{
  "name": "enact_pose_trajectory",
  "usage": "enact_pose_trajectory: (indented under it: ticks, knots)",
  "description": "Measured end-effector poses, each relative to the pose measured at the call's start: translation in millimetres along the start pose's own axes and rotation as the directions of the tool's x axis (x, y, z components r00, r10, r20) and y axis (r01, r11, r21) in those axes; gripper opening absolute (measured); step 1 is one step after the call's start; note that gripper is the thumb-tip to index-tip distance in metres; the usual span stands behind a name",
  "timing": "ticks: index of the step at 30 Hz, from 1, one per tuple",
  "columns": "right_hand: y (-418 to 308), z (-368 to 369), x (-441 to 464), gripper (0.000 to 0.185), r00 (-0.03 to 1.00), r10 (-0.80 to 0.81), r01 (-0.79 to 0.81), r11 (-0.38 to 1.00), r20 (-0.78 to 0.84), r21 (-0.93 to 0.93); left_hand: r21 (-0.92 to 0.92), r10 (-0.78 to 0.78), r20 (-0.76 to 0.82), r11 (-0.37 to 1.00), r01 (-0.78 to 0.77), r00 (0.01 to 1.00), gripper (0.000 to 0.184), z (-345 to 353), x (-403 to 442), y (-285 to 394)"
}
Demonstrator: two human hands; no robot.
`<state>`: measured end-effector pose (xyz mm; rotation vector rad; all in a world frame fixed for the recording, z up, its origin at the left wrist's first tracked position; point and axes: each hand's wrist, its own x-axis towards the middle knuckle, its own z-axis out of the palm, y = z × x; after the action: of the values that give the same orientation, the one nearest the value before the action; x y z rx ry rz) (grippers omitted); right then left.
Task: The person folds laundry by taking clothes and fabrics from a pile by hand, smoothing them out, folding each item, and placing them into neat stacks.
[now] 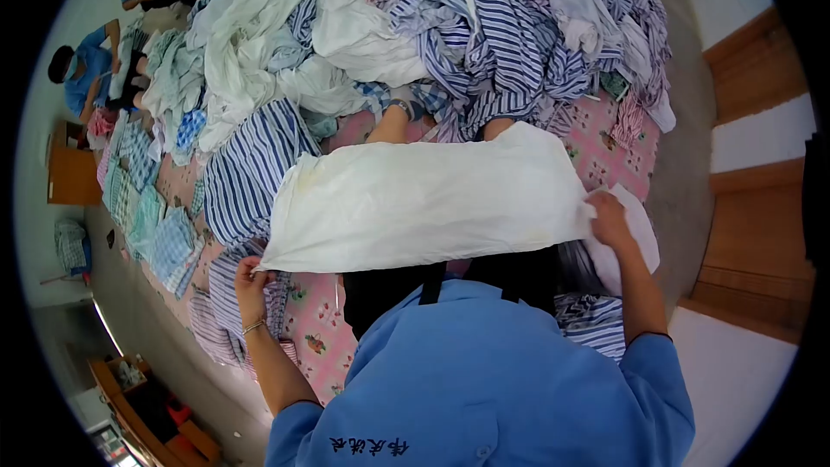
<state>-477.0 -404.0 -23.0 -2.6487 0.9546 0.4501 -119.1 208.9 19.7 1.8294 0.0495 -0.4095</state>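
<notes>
A white cloth [424, 199] is stretched out flat across my lap, folded into a long rectangle. At its lower left corner my left hand [251, 278] pinches the edge. My right hand [608, 218] grips the right end of the same cloth. Blue-and-white striped cloth [255, 169] lies just left of the white one, and another white piece [635, 238] is beside my right hand. My feet show beyond the far edge of the cloth.
A big heap of striped and white garments [484, 26] rises ahead on a pink floral sheet [316, 329]. Checked cloths [173, 246] lie at the left. Two people in blue sit at the upper left. Wooden doors [748, 233] stand at the right.
</notes>
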Motion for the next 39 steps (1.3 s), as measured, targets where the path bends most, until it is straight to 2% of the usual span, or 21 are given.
enact_pose_trajectory:
  ticks: [2,5,8,10,12,13,14,15,16,18,20,21,22,24,26,29,32,34,36,38,39]
  knots:
    - [-95.3,-12.2,-14.7,0.060,0.879,-0.359,0.415,0.900,-0.316,0.133,-0.106,0.099,-0.044,0.989,-0.103,0.994,0.012,10.7,3.6,26.8]
    - [-220.7,-19.9,-45.0,0.078,0.737,-0.606,0.670,0.714,-0.300,0.205,-0.180,0.337,-0.009,0.925,-0.333,0.941,0.012,38.7,17.6,84.2]
    - [-279.5,25.8,-40.3,0.082,0.728,-0.589,0.673,0.712,-0.352,0.200,-0.250,0.541,0.086,0.825,-0.508,0.837,0.018,97.3,47.2,156.6]
    - [-285.1,32.5,-37.2,0.068,0.768,-0.458,0.619,0.711,-0.448,0.334,-0.218,0.660,0.175,0.749,-0.625,0.730,0.019,181.9,32.3,236.0]
    - [-280.3,29.0,-37.0,0.057,0.848,-0.347,0.525,0.649,-0.400,0.550,-0.313,0.661,0.503,0.739,-0.596,0.557,0.031,260.7,-7.6,284.9]
    - [-272.2,11.1,-41.7,0.041,0.951,-0.242,0.306,0.635,-0.194,0.709,-0.348,0.628,0.640,0.750,-0.562,0.442,0.038,300.1,-27.7,309.3]
    - [-257.5,17.6,-44.9,0.037,0.962,-0.189,0.269,0.533,-0.198,0.802,-0.593,0.807,0.589,0.405,-0.696,-0.033,0.048,336.7,-29.1,305.1]
    - [-240.3,28.7,-44.1,0.034,0.970,-0.136,0.241,0.416,-0.203,0.877,-0.617,0.761,0.646,0.468,-0.632,-0.067,0.060,350.0,-42.7,304.1]
    - [-229.8,26.2,-45.6,0.031,0.975,-0.083,0.221,0.285,-0.205,0.933,-0.597,0.781,0.623,0.446,-0.666,-0.035,0.067,361.5,-34.4,291.4]
    - [-214.1,7.2,-69.2,0.032,0.990,0.091,0.100,0.071,-0.106,0.993,-0.526,0.756,0.584,0.630,-0.572,0.297,0.066,380.5,-7.2,249.9]
    - [-201.9,4.5,-87.8,0.033,0.983,0.185,0.035,-0.144,-0.008,0.989,0.016,0.391,0.696,0.830,-0.558,0.602,0.066,393.5,47.2,165.2]
    - [-195.0,10.2,-94.7,0.034,0.981,0.193,0.019,-0.235,0.028,0.972,0.189,0.244,0.706,0.840,-0.509,0.665,0.054,394.8,71.5,114.4]
    - [-189.4,12.9,-98.1,0.035,0.980,0.193,0.007,-0.321,0.058,0.947,0.215,0.154,0.740,0.868,-0.447,0.655,0.043,390.3,85.1,60.4]
    - [-180.6,13.9,-103.7,0.038,0.978,0.191,-0.020,-0.312,0.084,0.950,0.134,0.038,0.799,0.962,-0.240,0.600,0.034,369.9,87.1,-15.3]
    - [-167.3,17.4,-109.6,0.040,0.980,0.171,-0.058,-0.252,0.104,0.966,0.357,-0.407,0.726,0.912,0.203,0.554,0.033,342.5,61.1,16.9]
    - [-151.3,17.1,-106.2,0.044,0.988,0.089,-0.111,-0.150,0.125,0.982,0.104,-0.296,0.793,0.927,0.361,0.533,0.030,323.1,59.0,16.2]
    - [-141.2,-5.6,-92.4,0.049,0.980,0.103,-0.171,0.026,0.168,0.985,0.078,-0.219,0.849,0.952,0.296,0.481,0.032,315.7,59.0,41.9]
    - [-137.2,-34.0,-79.8,0.052,0.988,0.081,-0.125,-0.063,0.129,0.990,-0.046,-0.061,0.799,0.986,0.161,0.598,0.026,322.1,86.5,42.4]
    - [-137.9,-95.9,-60.9,0.047,0.980,0.140,-0.156,0.103,0.141,0.982,-0.324,0.217,0.704,0.945,0.034,0.676,0.019,335.4,92.5,87.6]
    - [-142.4,-144.4,-38.4,0.039,0.984,0.112,0.137,-0.002,-0.136,0.991,-0.594,0.408,0.551,0.804,-0.001,0.728,0.017,346.2,84.4,169.9]
    - [-143.2,-169.5,-28.7,0.038,0.967,0.121,0.226,-0.014,-0.223,0.974,-0.744,0.561,0.506,0.669,0.003,0.655,0.019,345.8,93.9,196.2]
